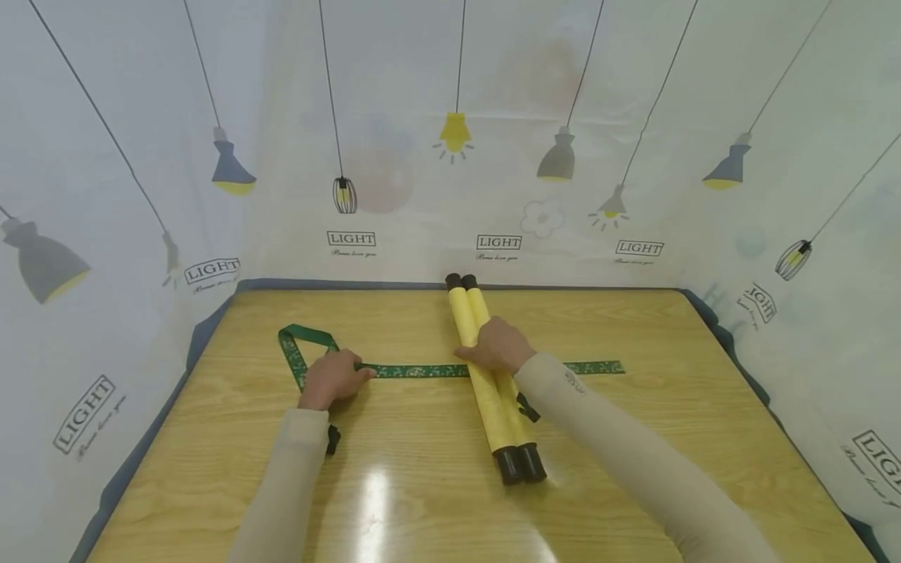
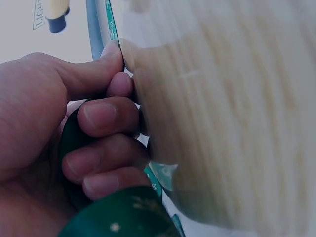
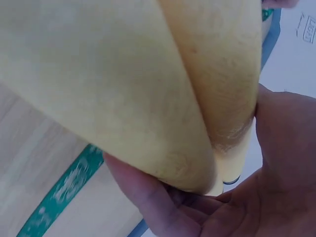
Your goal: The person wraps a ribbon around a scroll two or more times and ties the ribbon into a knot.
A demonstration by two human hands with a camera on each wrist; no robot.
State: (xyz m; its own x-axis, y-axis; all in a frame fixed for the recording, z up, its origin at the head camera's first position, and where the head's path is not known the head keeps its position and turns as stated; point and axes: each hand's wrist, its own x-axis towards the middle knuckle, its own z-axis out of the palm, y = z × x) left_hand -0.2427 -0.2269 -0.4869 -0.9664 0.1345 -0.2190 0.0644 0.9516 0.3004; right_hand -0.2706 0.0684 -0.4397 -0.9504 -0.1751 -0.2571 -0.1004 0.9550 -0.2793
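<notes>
Holding tubes (image 1: 487, 399) in the right hand (image 1: 501, 346), ribbon (image 1: 422, 371) in the left hand (image 1: 336, 379).
Head: ribbon crosses under the tubes, its loop beyond the left fingers. Left wrist: ribbon pinched at thumb tip, other fingers curled. Right wrist: fingers and thumb straddle both tubes, ribbon just beside a fingertip.

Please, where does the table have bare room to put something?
Bare table: between left sleeve and yellow rods, nearer than the green strap; also beyond it, right of the rods. Crowded: where the right hand grips the rods across the strap.
</notes>
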